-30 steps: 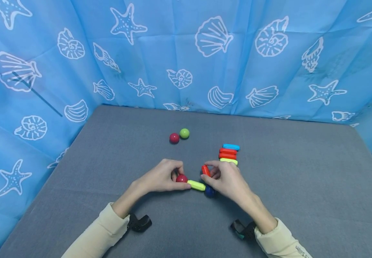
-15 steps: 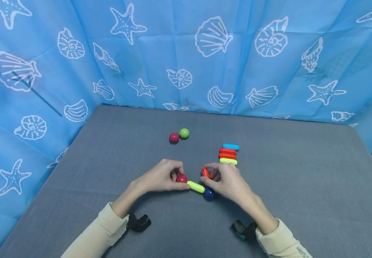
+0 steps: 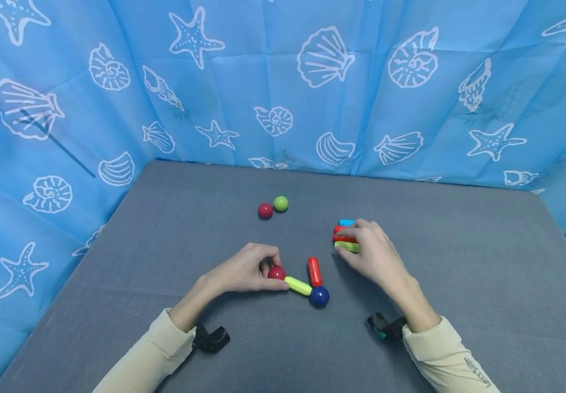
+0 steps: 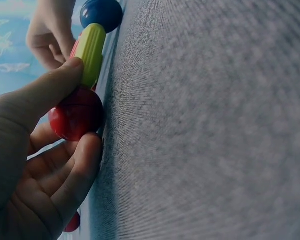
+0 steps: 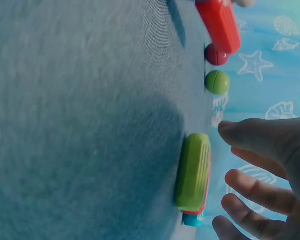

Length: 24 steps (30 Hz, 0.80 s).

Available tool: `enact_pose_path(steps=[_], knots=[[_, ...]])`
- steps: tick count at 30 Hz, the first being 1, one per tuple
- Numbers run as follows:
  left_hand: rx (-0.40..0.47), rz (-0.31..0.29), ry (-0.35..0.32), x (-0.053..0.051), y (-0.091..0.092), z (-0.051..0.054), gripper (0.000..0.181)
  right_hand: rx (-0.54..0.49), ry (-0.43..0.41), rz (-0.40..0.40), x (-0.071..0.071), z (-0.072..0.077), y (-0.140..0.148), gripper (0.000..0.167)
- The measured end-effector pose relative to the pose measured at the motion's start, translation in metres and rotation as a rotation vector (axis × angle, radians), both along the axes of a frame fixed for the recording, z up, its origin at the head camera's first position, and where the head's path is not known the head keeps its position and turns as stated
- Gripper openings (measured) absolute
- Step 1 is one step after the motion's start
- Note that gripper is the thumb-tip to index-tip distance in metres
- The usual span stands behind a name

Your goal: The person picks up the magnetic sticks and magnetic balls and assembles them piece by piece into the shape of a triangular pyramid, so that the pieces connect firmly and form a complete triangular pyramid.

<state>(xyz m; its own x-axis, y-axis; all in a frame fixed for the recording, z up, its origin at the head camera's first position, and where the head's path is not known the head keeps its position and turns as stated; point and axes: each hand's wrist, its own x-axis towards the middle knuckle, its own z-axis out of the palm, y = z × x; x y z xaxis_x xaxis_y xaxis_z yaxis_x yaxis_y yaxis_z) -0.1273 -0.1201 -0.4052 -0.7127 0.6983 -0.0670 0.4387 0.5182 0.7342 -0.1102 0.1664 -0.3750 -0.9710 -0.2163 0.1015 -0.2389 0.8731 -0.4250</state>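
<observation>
Left grip (image 3: 245, 268) holds the red ball (image 3: 276, 273) between thumb and fingers.

Dim, softly blurred wrist views

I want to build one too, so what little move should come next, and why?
Maybe the right hand should close gently on the nearest yellow-green stick in the row. That hand is empty, its fingers open right by the stick, while the left hand pinches the red ball at one end of the joined pieces.
</observation>
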Motion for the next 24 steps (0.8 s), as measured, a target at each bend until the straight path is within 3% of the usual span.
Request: enact_pose_path(steps=[11, 19, 24], knots=[[0.023, -0.028, -0.029, -0.001, -0.002, 0.002, 0.025, 0.049, -0.091, 0.032, -0.002, -0.005, 0.007, 0.033], [0.019, -0.043, -0.034, -0.003, -0.001, 0.000, 0.025, 0.042, -0.130, 0.154, -0.006, -0.006, 0.011, 0.027], [0.017, -0.047, -0.032, -0.002, -0.001, 0.000, 0.025, -0.005, -0.192, 0.184, -0.009, -0.007, 0.014, 0.029]])
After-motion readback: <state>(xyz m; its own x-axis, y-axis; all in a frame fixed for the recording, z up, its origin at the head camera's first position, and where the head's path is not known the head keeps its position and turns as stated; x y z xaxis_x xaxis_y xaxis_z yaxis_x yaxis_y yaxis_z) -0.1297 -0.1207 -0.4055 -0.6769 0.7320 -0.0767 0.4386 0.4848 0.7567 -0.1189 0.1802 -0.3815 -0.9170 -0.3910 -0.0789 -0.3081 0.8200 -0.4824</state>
